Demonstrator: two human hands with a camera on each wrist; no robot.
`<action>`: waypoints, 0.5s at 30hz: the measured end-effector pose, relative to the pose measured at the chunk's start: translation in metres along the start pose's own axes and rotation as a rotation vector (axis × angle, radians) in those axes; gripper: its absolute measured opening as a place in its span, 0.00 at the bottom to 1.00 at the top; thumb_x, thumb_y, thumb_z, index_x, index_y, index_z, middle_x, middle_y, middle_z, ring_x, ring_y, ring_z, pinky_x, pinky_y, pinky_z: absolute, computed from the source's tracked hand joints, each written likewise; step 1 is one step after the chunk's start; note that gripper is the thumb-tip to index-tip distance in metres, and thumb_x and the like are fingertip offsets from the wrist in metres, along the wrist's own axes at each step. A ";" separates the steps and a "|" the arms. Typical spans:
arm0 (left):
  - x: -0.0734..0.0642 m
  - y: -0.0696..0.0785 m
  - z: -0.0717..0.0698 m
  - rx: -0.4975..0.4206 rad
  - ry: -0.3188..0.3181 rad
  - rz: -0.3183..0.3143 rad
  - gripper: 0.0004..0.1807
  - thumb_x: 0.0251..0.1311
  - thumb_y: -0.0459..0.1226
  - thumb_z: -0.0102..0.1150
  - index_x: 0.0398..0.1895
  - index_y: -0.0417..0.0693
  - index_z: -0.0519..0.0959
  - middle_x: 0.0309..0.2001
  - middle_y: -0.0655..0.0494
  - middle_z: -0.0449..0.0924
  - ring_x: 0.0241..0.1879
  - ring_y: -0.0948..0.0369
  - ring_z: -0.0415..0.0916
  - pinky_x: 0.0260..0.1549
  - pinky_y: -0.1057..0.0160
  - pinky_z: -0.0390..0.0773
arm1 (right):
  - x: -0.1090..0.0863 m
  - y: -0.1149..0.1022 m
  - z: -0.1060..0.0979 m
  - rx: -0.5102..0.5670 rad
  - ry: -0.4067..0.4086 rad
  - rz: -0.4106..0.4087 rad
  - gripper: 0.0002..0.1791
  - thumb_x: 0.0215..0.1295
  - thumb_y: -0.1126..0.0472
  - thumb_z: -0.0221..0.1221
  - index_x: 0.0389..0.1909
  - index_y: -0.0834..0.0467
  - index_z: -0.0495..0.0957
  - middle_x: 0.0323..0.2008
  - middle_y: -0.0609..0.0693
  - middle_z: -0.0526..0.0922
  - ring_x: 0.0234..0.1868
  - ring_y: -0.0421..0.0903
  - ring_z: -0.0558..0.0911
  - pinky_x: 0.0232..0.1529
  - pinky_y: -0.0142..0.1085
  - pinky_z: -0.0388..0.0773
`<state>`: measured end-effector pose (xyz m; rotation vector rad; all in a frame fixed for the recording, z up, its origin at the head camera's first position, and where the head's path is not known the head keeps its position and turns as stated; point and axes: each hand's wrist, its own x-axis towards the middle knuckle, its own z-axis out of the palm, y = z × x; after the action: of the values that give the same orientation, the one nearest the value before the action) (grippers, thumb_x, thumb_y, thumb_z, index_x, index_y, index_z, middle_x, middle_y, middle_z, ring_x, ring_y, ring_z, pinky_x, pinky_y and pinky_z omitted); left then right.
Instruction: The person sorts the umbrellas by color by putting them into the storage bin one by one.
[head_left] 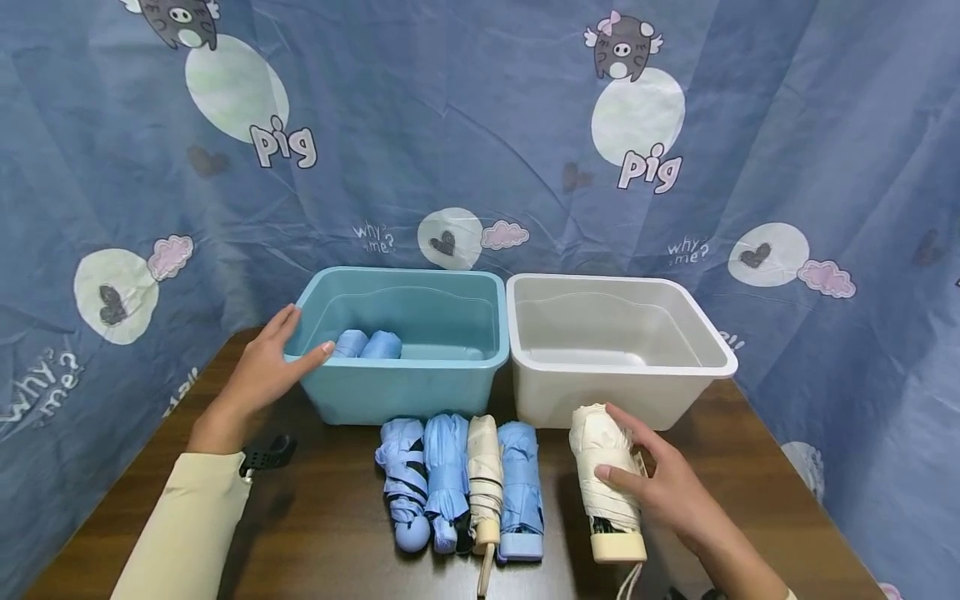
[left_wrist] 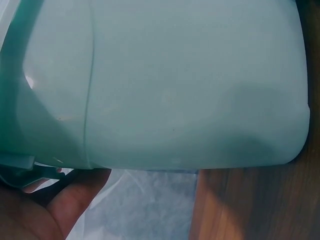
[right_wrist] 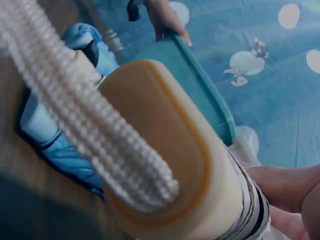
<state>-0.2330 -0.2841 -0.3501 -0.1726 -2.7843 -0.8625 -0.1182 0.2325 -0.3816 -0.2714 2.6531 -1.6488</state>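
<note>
My right hand holds a folded cream umbrella by its side, in front of the white bin. Its flat cream handle end and braided wrist cord fill much of the right wrist view. At the left end of the teal bin, my left hand rests over the rim, fingers extended and thumb at the front corner. Two light blue rolled bundles, one the right-hand bundle, lie inside that bin; their lower parts are hidden. The left wrist view shows mostly the teal bin's wall.
Right of the teal bin stands a white bin. Before them lie folded umbrellas in a row: a periwinkle umbrella, a blue umbrella, a cream one and another blue one. A blue patterned cloth hangs behind the wooden table.
</note>
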 end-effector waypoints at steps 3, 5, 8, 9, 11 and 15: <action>0.001 0.000 -0.002 -0.006 0.005 0.006 0.53 0.62 0.60 0.54 0.75 0.36 0.42 0.76 0.40 0.37 0.71 0.34 0.42 0.59 0.29 0.52 | 0.001 -0.006 -0.003 0.004 -0.001 -0.021 0.43 0.55 0.55 0.71 0.71 0.42 0.62 0.55 0.56 0.75 0.50 0.50 0.74 0.45 0.35 0.75; 0.001 0.000 -0.002 -0.001 0.006 0.004 0.53 0.62 0.60 0.54 0.75 0.36 0.43 0.76 0.39 0.38 0.71 0.34 0.43 0.59 0.29 0.52 | 0.001 -0.010 -0.005 0.009 -0.001 -0.019 0.43 0.55 0.55 0.71 0.71 0.41 0.62 0.54 0.56 0.75 0.48 0.50 0.74 0.42 0.36 0.77; 0.002 0.001 -0.001 0.005 -0.001 -0.003 0.53 0.61 0.60 0.54 0.75 0.36 0.43 0.76 0.39 0.38 0.71 0.34 0.43 0.59 0.29 0.53 | -0.001 -0.015 -0.009 0.013 0.003 -0.019 0.43 0.55 0.56 0.70 0.71 0.41 0.62 0.48 0.57 0.74 0.43 0.48 0.75 0.38 0.37 0.78; 0.002 0.001 0.000 0.005 -0.004 -0.005 0.53 0.61 0.60 0.54 0.75 0.36 0.43 0.76 0.39 0.38 0.71 0.34 0.43 0.59 0.29 0.52 | -0.002 -0.017 -0.011 0.014 0.007 -0.020 0.43 0.55 0.56 0.70 0.71 0.40 0.62 0.47 0.57 0.74 0.42 0.48 0.76 0.36 0.37 0.79; 0.003 0.001 0.001 0.007 -0.007 -0.006 0.53 0.61 0.61 0.54 0.76 0.37 0.43 0.76 0.40 0.38 0.71 0.34 0.43 0.59 0.29 0.52 | -0.003 -0.021 -0.013 0.014 0.012 -0.026 0.43 0.56 0.56 0.70 0.71 0.39 0.61 0.45 0.58 0.71 0.38 0.48 0.76 0.34 0.38 0.79; 0.002 0.001 0.001 0.009 0.001 -0.004 0.53 0.61 0.60 0.54 0.76 0.38 0.43 0.76 0.40 0.38 0.71 0.34 0.43 0.59 0.29 0.53 | -0.002 -0.029 -0.017 0.049 0.008 -0.021 0.43 0.56 0.56 0.70 0.71 0.37 0.61 0.48 0.59 0.69 0.37 0.50 0.79 0.34 0.41 0.81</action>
<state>-0.2353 -0.2827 -0.3503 -0.1656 -2.7884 -0.8504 -0.1142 0.2354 -0.3483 -0.2938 2.6204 -1.7224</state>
